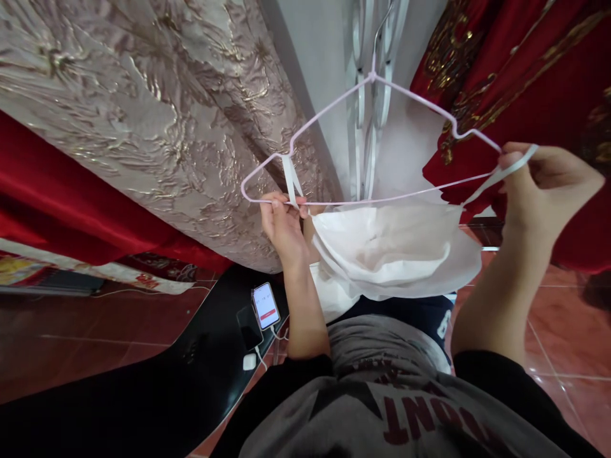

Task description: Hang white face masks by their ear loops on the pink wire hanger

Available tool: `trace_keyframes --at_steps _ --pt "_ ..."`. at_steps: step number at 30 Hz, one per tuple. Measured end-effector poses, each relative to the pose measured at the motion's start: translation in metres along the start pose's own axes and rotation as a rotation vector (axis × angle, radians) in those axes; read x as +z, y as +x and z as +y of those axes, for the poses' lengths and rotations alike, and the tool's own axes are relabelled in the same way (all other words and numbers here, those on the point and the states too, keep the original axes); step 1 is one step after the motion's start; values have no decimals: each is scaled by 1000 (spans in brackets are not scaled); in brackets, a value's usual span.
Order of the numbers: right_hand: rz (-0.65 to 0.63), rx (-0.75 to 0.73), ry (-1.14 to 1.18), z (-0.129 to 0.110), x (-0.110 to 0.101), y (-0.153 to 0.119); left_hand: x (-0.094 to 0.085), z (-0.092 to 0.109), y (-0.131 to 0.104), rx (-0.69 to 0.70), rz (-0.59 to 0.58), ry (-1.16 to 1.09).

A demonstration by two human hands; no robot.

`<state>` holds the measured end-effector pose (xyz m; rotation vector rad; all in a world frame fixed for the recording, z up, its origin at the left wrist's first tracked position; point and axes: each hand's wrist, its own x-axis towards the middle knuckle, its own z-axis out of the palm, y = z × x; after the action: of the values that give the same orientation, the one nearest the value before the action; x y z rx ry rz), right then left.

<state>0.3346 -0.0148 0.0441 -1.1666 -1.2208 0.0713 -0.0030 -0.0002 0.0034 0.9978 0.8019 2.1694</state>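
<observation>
A pale pink hanger (333, 112) hangs upright in front of me, its hook at the top by white metal scrollwork. Below its bottom bar is a white garment (386, 245) with thin straps. The left strap (291, 179) loops over the hanger's left notch, and my left hand (285, 229) pinches this strap at the bar. My right hand (541, 184) is closed at the hanger's right corner, with the right strap (518, 162) looped over its thumb and held at the fingers.
Shiny beige embossed fabric (191, 114) hangs at the left, and red fabric with gold trim (534, 83) at the right. A black bench (191, 356) at the lower left holds a lit phone (266, 305), a dark phone (249, 329) and a white case (249, 362).
</observation>
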Motion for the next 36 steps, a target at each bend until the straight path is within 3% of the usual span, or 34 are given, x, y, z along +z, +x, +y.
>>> trace_keyframes --at_steps 4,8,11,13,19,23,27,31,34,36 --pt "-100 -32 -54 -17 12 19 2 2 1 23 12 62" --pt "64 -2 24 7 24 27 -1 5 2 -4 5 71" --pt "218 83 29 30 20 26 -3 6 3 -29 -1 39" --pt "252 114 -4 32 16 24 -3 5 3 -49 5 42" --pt "-37 -116 -199 -9 23 27 -3 0 4 -40 16 49" --pt "-187 -224 -279 -3 40 34 -5 1 6 -67 11 44" --pt "-161 -322 -285 11 49 32 -7 0 7 -75 -7 -38" --pt "-214 -390 -307 -9 52 28 -6 -4 7 -99 21 -20" --pt "-273 -358 -342 -24 50 31 -4 -4 5 -142 52 -6" --pt "-234 -306 -361 -25 46 37 -4 -3 5 -174 49 -9"
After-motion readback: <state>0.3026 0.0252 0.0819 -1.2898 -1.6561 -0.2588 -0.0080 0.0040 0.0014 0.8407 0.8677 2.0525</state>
